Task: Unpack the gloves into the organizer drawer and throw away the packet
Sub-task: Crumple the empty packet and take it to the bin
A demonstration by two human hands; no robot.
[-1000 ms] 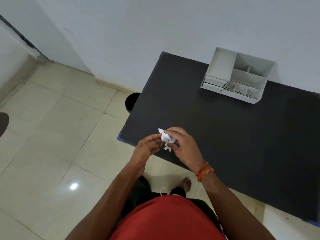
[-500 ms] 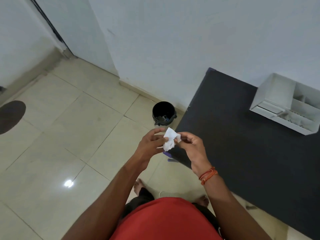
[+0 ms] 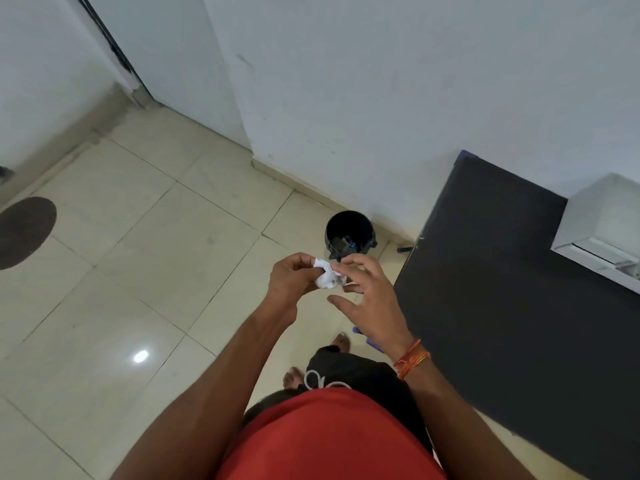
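A crumpled white packet (image 3: pixel 325 277) is pinched between both hands over the tiled floor. My left hand (image 3: pixel 289 284) grips its left side. My right hand (image 3: pixel 372 299) holds its right side with thumb and forefinger, the other fingers spread. A small black bin (image 3: pixel 349 233) with some litter inside stands on the floor just beyond my hands, near the wall. The white organizer (image 3: pixel 602 230) sits on the black table (image 3: pixel 512 306) at the right edge, partly cut off; its drawer looks closed. No gloves are visible.
The table's left edge runs close beside my right hand. A white wall (image 3: pixel 346 81) stands behind the bin. A dark round mat (image 3: pixel 24 232) lies on the floor at far left. My bare feet (image 3: pixel 341 341) are below my hands.
The view has swung left, off the table toward the floor and bin. My hands carried the packet from above the table's edge to above the floor near the bin, crumpling it smaller.
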